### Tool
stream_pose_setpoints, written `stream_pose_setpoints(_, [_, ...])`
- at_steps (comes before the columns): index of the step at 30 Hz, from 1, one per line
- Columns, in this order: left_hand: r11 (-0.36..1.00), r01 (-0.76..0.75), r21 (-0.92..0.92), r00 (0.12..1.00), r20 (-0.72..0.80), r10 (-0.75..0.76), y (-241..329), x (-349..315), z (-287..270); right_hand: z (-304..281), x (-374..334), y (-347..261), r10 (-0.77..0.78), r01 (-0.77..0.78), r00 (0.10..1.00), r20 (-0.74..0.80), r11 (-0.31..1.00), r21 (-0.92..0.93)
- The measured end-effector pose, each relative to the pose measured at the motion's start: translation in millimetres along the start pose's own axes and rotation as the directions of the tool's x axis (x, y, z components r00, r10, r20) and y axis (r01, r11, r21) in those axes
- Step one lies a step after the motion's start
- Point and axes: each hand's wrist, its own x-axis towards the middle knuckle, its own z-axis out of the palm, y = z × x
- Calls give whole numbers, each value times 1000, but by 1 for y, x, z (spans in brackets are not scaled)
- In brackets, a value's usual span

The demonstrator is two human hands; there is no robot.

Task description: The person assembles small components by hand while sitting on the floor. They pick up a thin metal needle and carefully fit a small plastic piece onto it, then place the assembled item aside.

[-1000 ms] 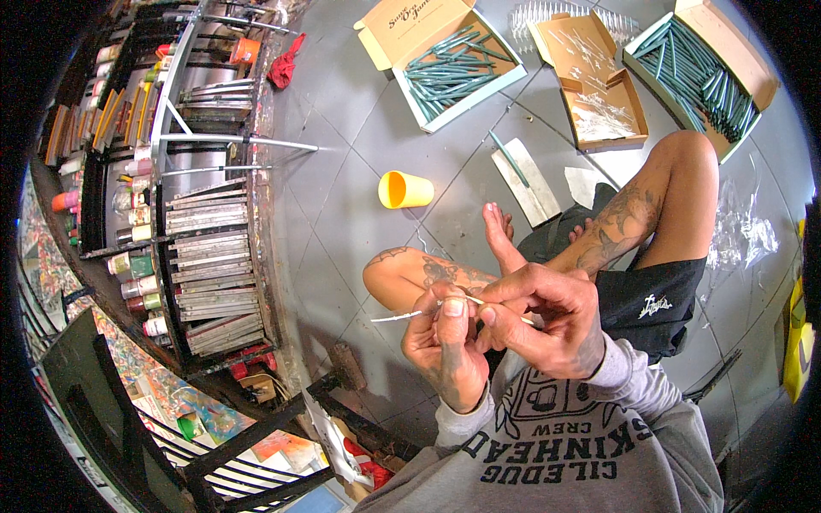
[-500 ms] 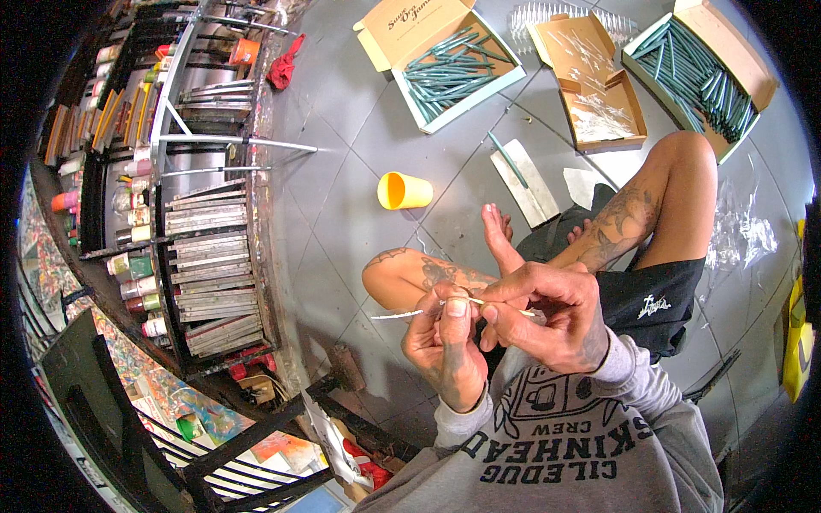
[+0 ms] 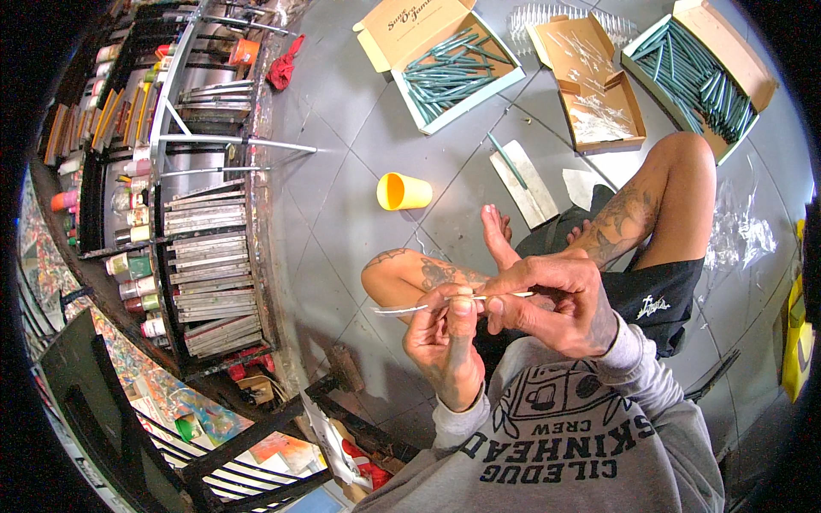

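White strip [image 3: 400,311], pinched, jutting beyond left grip [image 3: 448,349]

White strip [image 3: 400,310], perhaps paper, partly hidden by fingers [image 3: 462,318]; grey sweatshirt [image 3: 547,492] cut off at lower edge.

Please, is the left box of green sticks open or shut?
The box is open: its lid is folded back, and the green sticks inside show.
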Motion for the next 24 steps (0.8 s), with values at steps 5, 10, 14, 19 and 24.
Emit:
stream_pose_setpoints(5, [999, -2, -36, 1000, -11, 2, -1, 1, -3, -6, 7, 2, -180, 187, 982, 63, 976, -109])
stream_pose_setpoints(10, [998, -64, 29, 996, -54, 66, -6, 2, -3, -9, 7, 3, -288, 300, 954, 82, 923, -243])
stream_pose_setpoints(14, [974, -182, 137, 980, -50, 191, -15, 7, -7, -7, 5, 3, -321, 326, 945, 69, 894, -308])
stream_pose_setpoints(19, [954, -200, 222, 972, -74, 221, -20, 9, -10, -7, 7, 7, -338, 341, 939, 67, 885, -316])
stream_pose_setpoints(24, [962, -161, 222, 981, -69, 180, -17, 6, -9, -6, 9, 8, -358, 343, 933, 36, 857, -383])
